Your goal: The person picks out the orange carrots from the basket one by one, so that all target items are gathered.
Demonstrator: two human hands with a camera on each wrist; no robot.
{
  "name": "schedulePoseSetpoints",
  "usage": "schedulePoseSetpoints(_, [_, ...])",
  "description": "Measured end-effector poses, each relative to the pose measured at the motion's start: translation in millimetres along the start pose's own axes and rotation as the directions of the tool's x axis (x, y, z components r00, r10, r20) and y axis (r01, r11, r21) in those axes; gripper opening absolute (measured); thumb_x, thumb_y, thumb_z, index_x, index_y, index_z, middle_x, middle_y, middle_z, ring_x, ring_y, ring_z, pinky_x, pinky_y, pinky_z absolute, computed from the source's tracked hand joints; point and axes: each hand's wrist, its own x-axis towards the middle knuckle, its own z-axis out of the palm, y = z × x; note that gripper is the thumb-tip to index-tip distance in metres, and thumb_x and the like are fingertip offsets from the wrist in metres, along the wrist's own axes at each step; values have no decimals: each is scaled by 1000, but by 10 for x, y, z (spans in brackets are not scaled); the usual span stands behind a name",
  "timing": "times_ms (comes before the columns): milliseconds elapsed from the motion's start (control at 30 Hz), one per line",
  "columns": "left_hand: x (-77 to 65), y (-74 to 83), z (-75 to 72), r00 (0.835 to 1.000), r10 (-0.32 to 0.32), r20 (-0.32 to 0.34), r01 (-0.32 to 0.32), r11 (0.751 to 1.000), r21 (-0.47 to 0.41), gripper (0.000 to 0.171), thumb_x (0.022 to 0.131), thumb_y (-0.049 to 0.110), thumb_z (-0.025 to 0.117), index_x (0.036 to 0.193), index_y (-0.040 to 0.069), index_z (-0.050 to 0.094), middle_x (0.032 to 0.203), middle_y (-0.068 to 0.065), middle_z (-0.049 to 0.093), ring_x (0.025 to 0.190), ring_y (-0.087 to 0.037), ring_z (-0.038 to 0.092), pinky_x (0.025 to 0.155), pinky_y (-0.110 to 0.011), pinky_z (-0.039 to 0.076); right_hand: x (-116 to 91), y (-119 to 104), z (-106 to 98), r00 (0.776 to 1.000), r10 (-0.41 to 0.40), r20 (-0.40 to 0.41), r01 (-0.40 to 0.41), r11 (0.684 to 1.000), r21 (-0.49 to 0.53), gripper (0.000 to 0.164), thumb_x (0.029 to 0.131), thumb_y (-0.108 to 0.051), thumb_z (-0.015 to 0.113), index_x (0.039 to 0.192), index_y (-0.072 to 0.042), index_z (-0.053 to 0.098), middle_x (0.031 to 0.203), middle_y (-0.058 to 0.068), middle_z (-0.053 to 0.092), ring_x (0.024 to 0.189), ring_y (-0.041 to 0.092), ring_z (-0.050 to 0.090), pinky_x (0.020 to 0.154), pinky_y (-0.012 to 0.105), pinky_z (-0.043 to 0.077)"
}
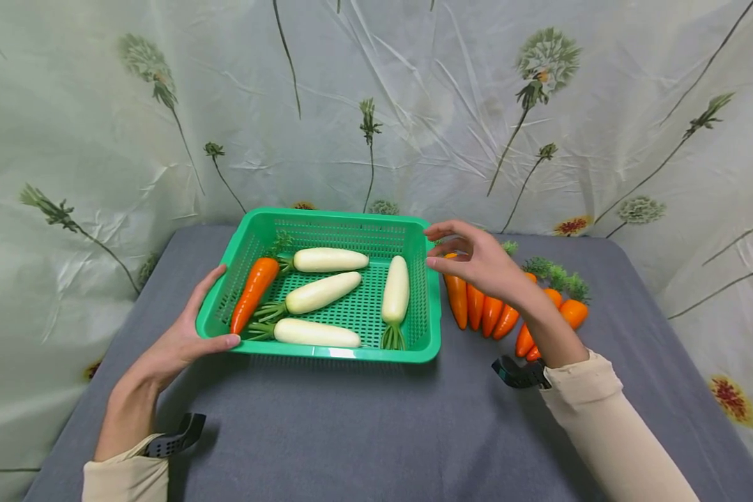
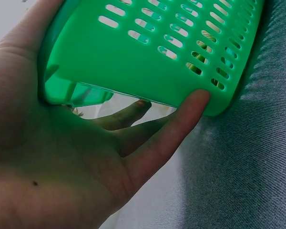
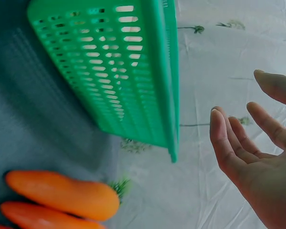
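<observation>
A green plastic basket point(image 1: 345, 353) with slotted walls holds several white radishes point(image 1: 323, 293) with green stems and one orange carrot point(image 1: 254, 294) along its left side. My left hand point(image 1: 185, 341) grips the basket's front left corner, thumb at the front rim and fingers along the outer left side. In the left wrist view, fingers point(image 2: 162, 143) lie against the slotted wall. Beside the right rim hovers my right hand point(image 1: 477, 261), fingers loosely bent and holding nothing; the right wrist view shows a gap between it and the basket. Below it lie several carrots point(image 1: 457, 300), partly hidden by the hand and forearm.
The basket stands on a grey cloth-covered table point(image 1: 351, 432). Behind it hangs a pale curtain point(image 1: 326, 139) with a dandelion print. Leafy carrot tops point(image 1: 558, 277) point toward the back at the right. Dark straps point(image 1: 178, 436) sit on both wrists.
</observation>
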Motion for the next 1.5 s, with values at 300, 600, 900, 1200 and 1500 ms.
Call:
schedulePoseSetpoints(300, [3, 2, 5, 1000, 12, 3, -12, 1000, -10, 110, 91, 13, 75, 164, 49, 1, 169, -12, 9, 135, -18, 30, 91, -13, 36, 191, -188, 100, 999, -31, 41, 30, 999, 34, 50, 100, -16, 71, 146, -11, 53, 151, 16, 53, 129, 32, 62, 104, 52, 52])
schedulePoseSetpoints(600, [0, -8, -3, 1000, 16, -4, -16, 1000, -9, 110, 91, 12, 74, 164, 49, 1, 169, -12, 10, 134, -16, 31, 91, -13, 36, 402, -354, 210, 996, -65, 67, 61, 997, 56, 50, 99, -16, 73, 145, -9, 55, 148, 17, 55, 126, 29, 63, 105, 48, 52])
schedulePoseSetpoints(900, [-4, -8, -12, 1000, 12, -6, -12, 1000, 0, 109, 92, 13, 74, 164, 49, 1, 169, -12, 10, 135, -18, 30, 91, -14, 36, 596, -417, 349, 988, -110, 104, 100, 990, 98, 49, 98, -12, 72, 145, -6, 55, 146, 15, 55, 125, 31, 64, 103, 44, 53])
schedulePoseSetpoints(1200, [1, 0, 2, 1000, 13, 1, -13, 1000, 1, 109, 92, 14, 74, 164, 48, 1, 168, -13, 11, 134, -21, 30, 91, -16, 36, 759, -434, 511, 984, -114, 138, 102, 990, 95, 46, 98, -12, 72, 142, -9, 57, 146, 16, 56, 124, 29, 65, 100, 42, 54])
schedulePoseSetpoints(1500, [-2, -13, 6, 1000, 10, -6, -10, 1000, -9, 109, 92, 14, 74, 164, 48, 1, 166, -14, 14, 132, -19, 31, 91, -16, 37, 906, -473, 699, 980, -95, 172, 79, 992, 97, 44, 98, -14, 73, 140, -11, 59, 143, 10, 59, 122, 26, 67, 98, 41, 54])
